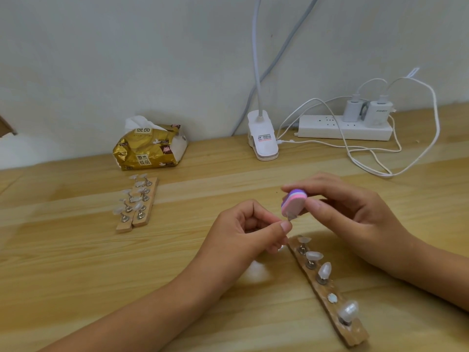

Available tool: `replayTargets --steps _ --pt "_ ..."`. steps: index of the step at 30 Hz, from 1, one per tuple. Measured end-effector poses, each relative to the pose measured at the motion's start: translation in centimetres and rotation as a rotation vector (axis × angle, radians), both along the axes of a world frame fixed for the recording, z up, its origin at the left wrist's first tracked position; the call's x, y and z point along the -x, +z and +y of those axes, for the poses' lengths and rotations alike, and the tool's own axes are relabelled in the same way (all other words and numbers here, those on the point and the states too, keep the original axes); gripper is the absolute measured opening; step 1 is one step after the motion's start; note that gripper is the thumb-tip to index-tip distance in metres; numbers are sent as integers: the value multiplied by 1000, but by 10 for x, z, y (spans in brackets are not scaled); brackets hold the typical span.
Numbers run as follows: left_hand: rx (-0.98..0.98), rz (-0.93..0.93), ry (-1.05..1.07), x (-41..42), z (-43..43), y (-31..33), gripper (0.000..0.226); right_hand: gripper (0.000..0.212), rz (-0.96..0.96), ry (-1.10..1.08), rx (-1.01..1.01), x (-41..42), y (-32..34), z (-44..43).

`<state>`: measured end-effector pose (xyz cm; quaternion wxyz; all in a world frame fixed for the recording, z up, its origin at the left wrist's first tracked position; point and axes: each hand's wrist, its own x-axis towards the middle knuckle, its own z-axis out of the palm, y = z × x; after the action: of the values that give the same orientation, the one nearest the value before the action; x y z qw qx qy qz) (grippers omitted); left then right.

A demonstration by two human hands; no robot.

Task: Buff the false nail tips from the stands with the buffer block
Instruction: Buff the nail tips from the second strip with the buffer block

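My right hand (347, 207) grips a small pink and purple buffer block (294, 200) between thumb and fingers. Its lower end presses on a clear false nail tip (291, 216) that my left hand (250, 231) pinches by its holder. Just below both hands a wooden stand (327, 293) lies slanted on the table, carrying several clear nail tips on metal pegs and one bare magnet spot (332, 298). Two more wooden stands (138, 203) with several tips lie side by side at the left.
A gold tissue pack (149, 148) sits at the back left. A white clip lamp base (262, 138) stands at the back middle. A white power strip (345, 128) with two chargers and looping white cables (375, 158) lies at the back right. The wooden table (76, 262) meets a white wall.
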<state>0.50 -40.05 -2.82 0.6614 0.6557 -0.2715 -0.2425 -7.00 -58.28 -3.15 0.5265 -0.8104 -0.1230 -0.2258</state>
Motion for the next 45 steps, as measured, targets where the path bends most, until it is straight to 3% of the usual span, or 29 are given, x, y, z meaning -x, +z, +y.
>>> replayTargets --steps 33,37,45 --pt "35 -29 -14 -4 2 -7 14 24 -4 -25 17 -2 -2 -1" --pt "39 -30 -12 -4 2 -7 14 31 -10 -37 7 -2 -2 -1" --pt "46 -30 -14 -4 2 -6 18 22 3 -29 -19 -2 -2 0"
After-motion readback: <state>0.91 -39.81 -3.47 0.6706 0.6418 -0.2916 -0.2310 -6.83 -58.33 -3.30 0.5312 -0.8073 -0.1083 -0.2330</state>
